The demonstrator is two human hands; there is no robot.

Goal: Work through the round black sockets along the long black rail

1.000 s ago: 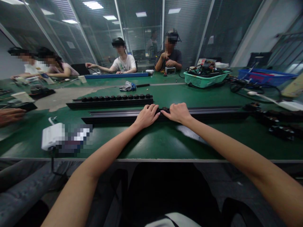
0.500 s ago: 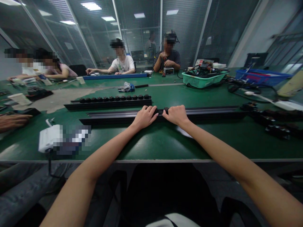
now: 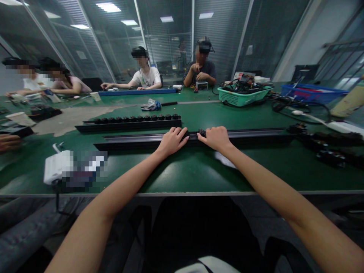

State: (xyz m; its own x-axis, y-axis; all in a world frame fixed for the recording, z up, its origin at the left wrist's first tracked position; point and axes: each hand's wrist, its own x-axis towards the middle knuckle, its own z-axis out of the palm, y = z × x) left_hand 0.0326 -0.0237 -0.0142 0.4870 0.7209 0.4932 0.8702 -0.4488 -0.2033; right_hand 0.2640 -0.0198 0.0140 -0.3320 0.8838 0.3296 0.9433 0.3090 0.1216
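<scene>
A long black metal rail (image 3: 133,142) with a grooved top lies across the green table in front of me. My left hand (image 3: 172,141) is closed over the rail near its middle, its fingers round a small black block (image 3: 185,134), mostly hidden. To the right, with a short gap between, my right hand (image 3: 216,137) is closed on another small black block (image 3: 201,132) on the rail, thumb against its near side. Behind them lies a second black rail (image 3: 127,126) carrying a row of several small round black blocks (image 3: 146,118).
Black parts (image 3: 331,155) are heaped by the rail's right end. A white box (image 3: 58,167) with a cable stands at front left, near a co-worker's hand (image 3: 10,143). Farther back are a green basket (image 3: 244,96), a blue basket (image 3: 315,94), a glove (image 3: 150,104) and several seated people.
My right hand and its black block have slid a little to the right, widening the gap to my left hand. The co-worker's hand at the left edge has drawn back leftward.
</scene>
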